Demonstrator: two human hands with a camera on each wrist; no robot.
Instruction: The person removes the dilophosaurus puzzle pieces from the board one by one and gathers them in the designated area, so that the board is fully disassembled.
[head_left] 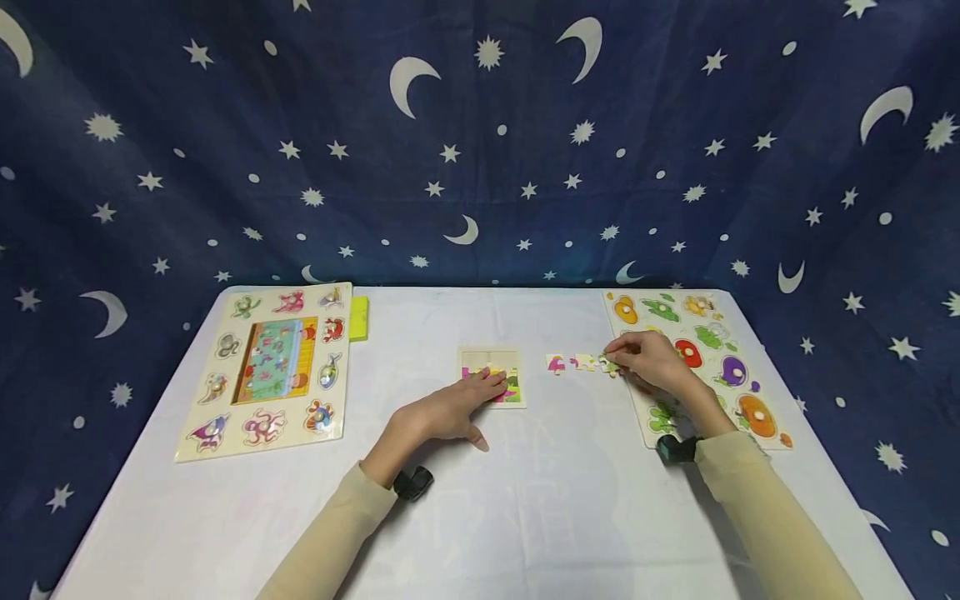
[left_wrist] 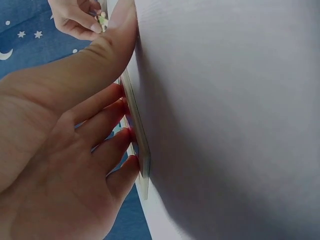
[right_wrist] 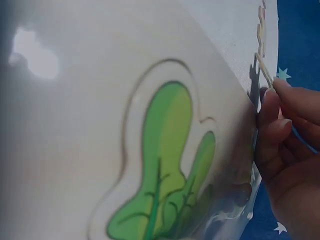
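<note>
On puzzle [head_left: 480, 357], left hand [head_left: 448, 410] (right hand [head_left: 657, 362] pinches piece [head_left: 609, 366]).

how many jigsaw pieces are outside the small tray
3: the left piece, nearest the tray; the middle piece; the end piece, pinched by the right hand, which may hide more.

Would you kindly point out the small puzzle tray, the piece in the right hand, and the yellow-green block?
Small puzzle tray [head_left: 473, 358]: head view, bare floor.
Puzzle piece [head_left: 607, 365]: head view, exposed face.
Yellow-green block [head_left: 359, 317]: head view, upper face.
</note>
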